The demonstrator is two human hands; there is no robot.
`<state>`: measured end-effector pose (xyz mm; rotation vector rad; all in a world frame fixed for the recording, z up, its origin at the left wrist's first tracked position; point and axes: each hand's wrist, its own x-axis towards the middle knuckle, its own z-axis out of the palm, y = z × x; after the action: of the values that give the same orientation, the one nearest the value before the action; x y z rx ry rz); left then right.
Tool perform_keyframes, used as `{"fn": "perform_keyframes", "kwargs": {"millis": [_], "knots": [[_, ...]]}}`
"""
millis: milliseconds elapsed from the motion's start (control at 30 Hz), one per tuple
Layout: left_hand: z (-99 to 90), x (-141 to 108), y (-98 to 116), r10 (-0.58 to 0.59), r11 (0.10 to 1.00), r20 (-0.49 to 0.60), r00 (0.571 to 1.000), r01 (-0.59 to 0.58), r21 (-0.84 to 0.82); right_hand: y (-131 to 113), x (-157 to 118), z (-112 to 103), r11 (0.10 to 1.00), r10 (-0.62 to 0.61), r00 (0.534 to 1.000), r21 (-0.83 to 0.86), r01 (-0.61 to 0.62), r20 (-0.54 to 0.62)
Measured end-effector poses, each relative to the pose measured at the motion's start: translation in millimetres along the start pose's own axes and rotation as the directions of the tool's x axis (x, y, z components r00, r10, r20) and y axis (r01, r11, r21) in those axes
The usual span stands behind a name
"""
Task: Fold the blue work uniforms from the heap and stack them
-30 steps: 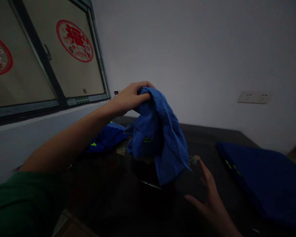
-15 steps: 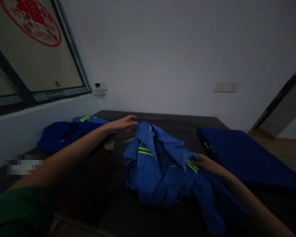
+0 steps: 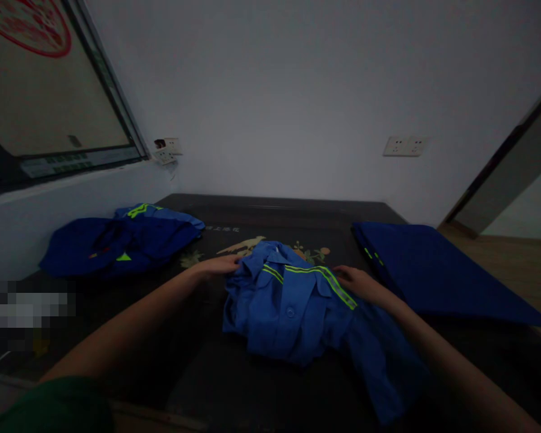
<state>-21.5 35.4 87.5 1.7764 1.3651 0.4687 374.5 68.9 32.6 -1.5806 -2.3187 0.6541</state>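
A blue work jacket (image 3: 293, 313) with yellow-green reflective stripes lies bunched on the dark table, its collar toward the wall and a round button showing on its front. At the jacket's left shoulder, beside the collar, my left hand (image 3: 225, 264) is closed on the cloth, its fingertips partly hidden in the folds. My right hand (image 3: 359, 282) grips the other shoulder by the striped part, fingers bent. One sleeve trails toward the table's near right side.
Heaped dark blue clothing (image 3: 117, 246) with a lighter blue striped piece lies at the left. A folded dark blue garment (image 3: 437, 270) lies at the right. The table (image 3: 270, 206) bears a painted bird and flowers and stands against the wall, below sockets (image 3: 404, 146).
My left hand has come down onto the jacket's shoulder and closed on it. The jacket front has fallen flatter and closed over, with its button showing. My right hand has shifted slightly up the shoulder.
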Motion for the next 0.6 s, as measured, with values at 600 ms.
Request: {"fn": "perform_keyframes", "kwargs": {"millis": [600], "knots": [[-72.9, -114.8, 20.4, 0.008, 0.942, -0.83, 0.557, -0.283, -0.18, 14.5, -77.7, -21.8, 0.862, 0.2, 0.879, 0.504, 0.051, -0.432]]}}
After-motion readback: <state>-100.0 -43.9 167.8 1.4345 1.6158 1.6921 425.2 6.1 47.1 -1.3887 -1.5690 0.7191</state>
